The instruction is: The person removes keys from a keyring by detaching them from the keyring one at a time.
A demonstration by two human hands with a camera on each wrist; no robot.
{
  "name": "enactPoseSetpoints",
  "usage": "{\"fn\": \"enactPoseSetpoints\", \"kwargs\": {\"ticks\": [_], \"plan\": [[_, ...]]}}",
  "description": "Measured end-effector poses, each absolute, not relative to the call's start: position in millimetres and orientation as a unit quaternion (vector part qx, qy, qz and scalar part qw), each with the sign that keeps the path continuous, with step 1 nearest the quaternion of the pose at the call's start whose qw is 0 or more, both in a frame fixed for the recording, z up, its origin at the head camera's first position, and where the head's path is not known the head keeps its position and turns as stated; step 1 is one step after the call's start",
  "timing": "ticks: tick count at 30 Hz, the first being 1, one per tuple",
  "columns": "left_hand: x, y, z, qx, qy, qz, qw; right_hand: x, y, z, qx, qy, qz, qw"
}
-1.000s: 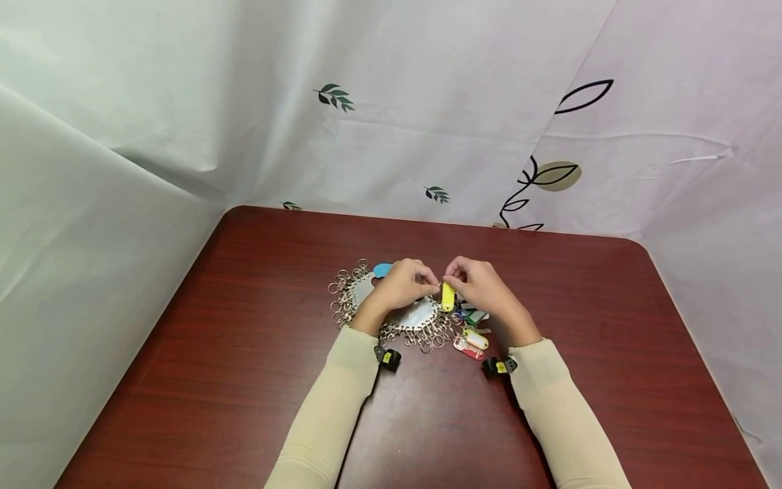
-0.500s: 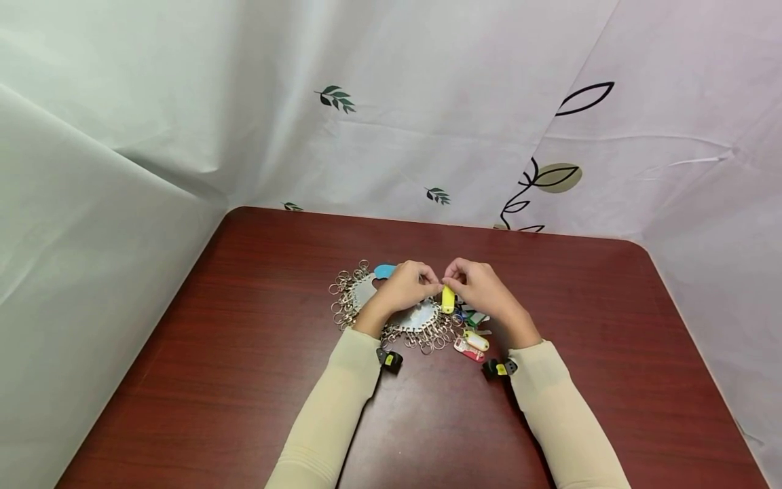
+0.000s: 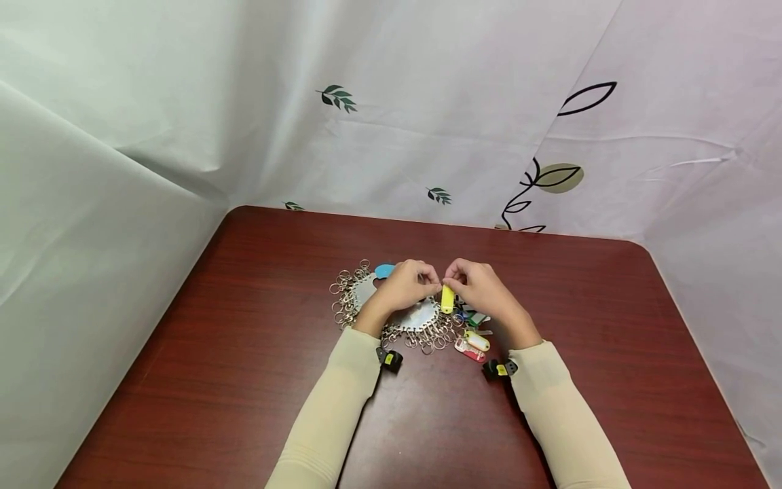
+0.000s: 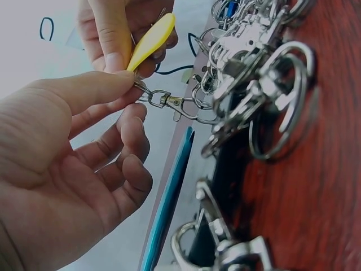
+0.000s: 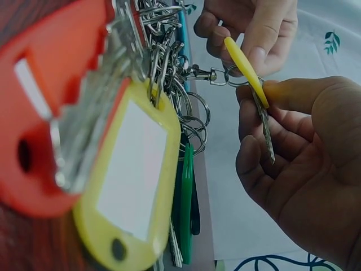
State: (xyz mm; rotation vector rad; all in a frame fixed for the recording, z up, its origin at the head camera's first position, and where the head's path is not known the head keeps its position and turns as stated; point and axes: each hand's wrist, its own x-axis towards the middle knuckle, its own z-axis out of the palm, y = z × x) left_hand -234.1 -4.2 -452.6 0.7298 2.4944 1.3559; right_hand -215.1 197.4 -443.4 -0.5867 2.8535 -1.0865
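The left hand point(image 3: 400, 285) and the right hand point(image 3: 481, 288) meet over the middle of the bench point(image 3: 244, 373), fingertips nearly touching. The left hand pinches a small metal ring point(image 4: 142, 87) between thumb and forefinger, its other fingers loosely bent. The right hand grips a yellow tag point(image 3: 448, 300) by one end with thumb and finger; in the head view the tag hangs down between the two hands. A key point(image 5: 266, 132) lies alongside the tag in the right wrist view, pointing away from the ring. The ring links to a metal swivel clip point(image 4: 174, 103), which reaches back to the other hardware.

Beneath the left hand lies a silver plate point(image 3: 418, 316), partly hidden, its edge crowded with metal clips and rings point(image 3: 342, 299). A light blue piece point(image 3: 384, 271) shows at the plate's far side, just beside the left hand. Near the right wrist, a green tag point(image 3: 477, 318) lies close to the rings. Nearer the person, a second yellow tag point(image 3: 477, 340) with a white label overlaps a red tag point(image 3: 469, 350); a silvery key point(image 5: 93, 107) lies against the red one.

Pale sleeves point(image 3: 332, 401) cover the forearms, with a black wrist device point(image 3: 389, 360) on each. Behind the dark red bench hangs white cloth point(image 3: 391, 149) with printed leaves.
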Motion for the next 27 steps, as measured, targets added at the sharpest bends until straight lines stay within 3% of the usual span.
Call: {"fn": "enactPoseSetpoints", "kwargs": {"ticks": [27], "plan": [[-232.9,-7.3,-450.3,0.262,0.845,0.456,0.098,-214.3,196.3,-441.5,-0.193,0.916,-0.351,0.012]]}}
